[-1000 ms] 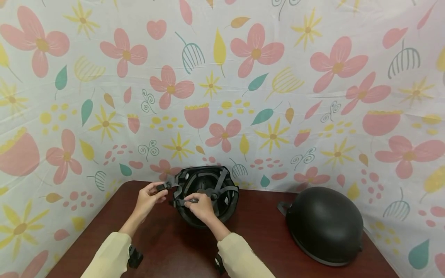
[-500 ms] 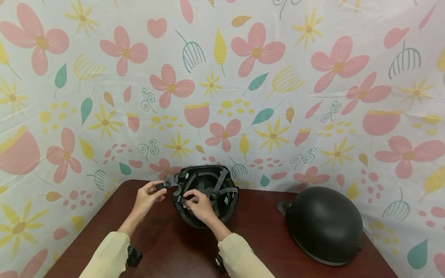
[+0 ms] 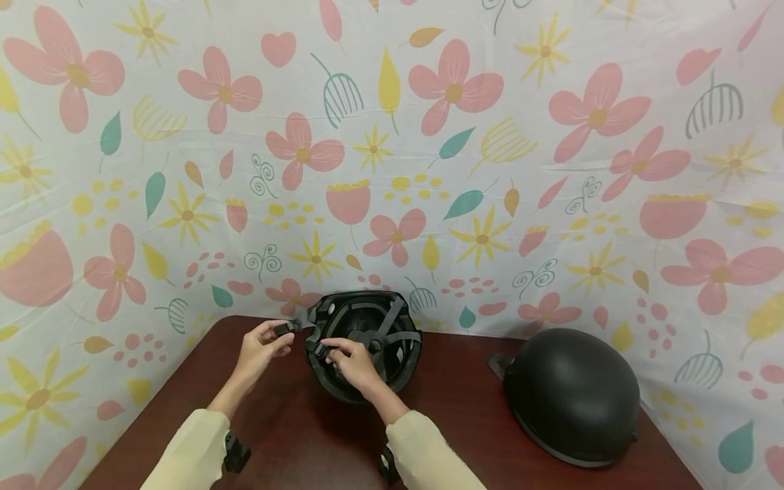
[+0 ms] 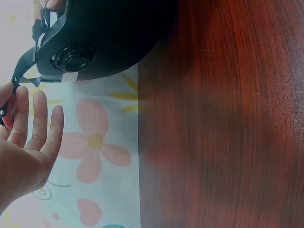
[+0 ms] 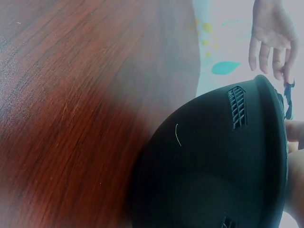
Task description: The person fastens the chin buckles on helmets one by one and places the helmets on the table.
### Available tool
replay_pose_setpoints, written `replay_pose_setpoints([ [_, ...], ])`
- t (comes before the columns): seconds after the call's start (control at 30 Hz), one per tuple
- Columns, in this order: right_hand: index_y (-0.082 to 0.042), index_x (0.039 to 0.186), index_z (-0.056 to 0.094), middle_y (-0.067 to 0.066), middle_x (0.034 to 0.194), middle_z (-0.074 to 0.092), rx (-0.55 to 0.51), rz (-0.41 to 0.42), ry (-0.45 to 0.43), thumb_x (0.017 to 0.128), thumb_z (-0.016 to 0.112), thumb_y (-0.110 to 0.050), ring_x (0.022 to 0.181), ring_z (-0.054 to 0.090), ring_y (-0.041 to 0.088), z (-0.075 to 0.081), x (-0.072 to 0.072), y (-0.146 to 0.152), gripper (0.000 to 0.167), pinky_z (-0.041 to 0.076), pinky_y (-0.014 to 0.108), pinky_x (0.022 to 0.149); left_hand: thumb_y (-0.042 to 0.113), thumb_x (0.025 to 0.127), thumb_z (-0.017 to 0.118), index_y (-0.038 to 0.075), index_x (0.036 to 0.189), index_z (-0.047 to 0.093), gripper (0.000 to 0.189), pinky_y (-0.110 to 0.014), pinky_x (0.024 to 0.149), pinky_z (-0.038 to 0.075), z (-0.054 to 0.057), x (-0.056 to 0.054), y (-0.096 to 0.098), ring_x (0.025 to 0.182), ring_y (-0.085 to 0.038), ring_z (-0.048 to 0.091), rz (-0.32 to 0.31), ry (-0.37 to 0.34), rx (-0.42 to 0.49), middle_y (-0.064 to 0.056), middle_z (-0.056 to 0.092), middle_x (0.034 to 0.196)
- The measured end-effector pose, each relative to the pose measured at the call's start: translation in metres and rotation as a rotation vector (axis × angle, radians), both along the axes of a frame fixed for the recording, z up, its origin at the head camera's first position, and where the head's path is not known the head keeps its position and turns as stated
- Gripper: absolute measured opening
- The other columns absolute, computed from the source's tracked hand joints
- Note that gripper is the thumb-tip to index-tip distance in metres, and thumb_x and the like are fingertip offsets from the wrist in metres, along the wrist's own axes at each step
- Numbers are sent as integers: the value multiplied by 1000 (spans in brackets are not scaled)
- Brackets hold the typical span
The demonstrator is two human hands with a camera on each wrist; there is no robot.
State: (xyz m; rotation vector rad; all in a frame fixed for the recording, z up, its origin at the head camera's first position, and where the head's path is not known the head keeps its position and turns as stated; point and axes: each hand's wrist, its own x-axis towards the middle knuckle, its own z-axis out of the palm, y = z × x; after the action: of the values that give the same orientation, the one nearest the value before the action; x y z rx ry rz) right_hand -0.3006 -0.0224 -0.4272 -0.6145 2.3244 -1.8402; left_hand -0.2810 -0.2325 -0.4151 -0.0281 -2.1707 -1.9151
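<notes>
A black helmet lies on the table with its padded, strapped inside facing me. My left hand pinches a black buckle on a grey strap at the helmet's left side. Red shows on that buckle in the left wrist view, where the other fingers extend loosely. At the left rim my right hand pinches a second dark buckle. In the right wrist view, the helmet shell hides most of the right hand.
Another black helmet rests dome up on the right of the dark red-brown table, a strap loop poking out at its left. Behind the table hangs a flower-printed cloth.
My right hand's fingers have shifted slightly around the buckle, which now tilts down instead of lying across. The left hand and both helmets stay nearly still.
</notes>
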Motion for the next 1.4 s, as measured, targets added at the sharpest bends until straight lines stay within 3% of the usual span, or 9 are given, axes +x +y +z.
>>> replay_pose_setpoints([
  [0.23,-2,124,66,21,104,68,8,6,23,102,49,-12,80,58,16,1,2,2,29,45,25,67,9,93,66,-8,129,53,42,-23,73,58,-1,-1,1,69,-4,67,-11,7,4,15,65,74],
  [0.5,-6,121,69,14,108,70,101,-28,87,100,57,-22,95,65,22,-4,2,-1,29,52,29,78,9,92,67,-7,127,55,40,-26,73,58,-1,-1,3,67,-2,65,9,12,-11,12,65,74],
  [0.7,-9,117,71,11,104,70,113,-33,74,94,66,-28,90,62,15,-4,1,-4,31,51,26,76,9,92,67,-8,125,56,39,-25,72,58,-3,-1,3,69,-7,68,9,27,-13,11,66,75],
  [1.03,-8,112,74,13,118,68,134,-49,63,86,75,-23,109,60,31,-6,5,-5,30,51,45,90,9,92,67,-8,122,57,36,-26,72,59,-2,0,-1,68,-6,67,13,59,-52,7,67,76],
  [1.27,-10,112,73,11,109,68,101,-40,37,87,74,-25,95,60,17,-6,4,-3,29,52,34,81,9,92,67,-7,127,56,41,-23,74,58,5,3,-1,67,-1,66,17,74,-36,10,62,75],
  [1.4,-10,111,73,11,104,68,75,-29,13,89,72,-26,90,59,13,-6,2,-1,27,51,29,77,7,91,68,-7,126,57,40,-18,71,56,8,3,-1,67,0,65,45,125,-44,11,57,74],
])
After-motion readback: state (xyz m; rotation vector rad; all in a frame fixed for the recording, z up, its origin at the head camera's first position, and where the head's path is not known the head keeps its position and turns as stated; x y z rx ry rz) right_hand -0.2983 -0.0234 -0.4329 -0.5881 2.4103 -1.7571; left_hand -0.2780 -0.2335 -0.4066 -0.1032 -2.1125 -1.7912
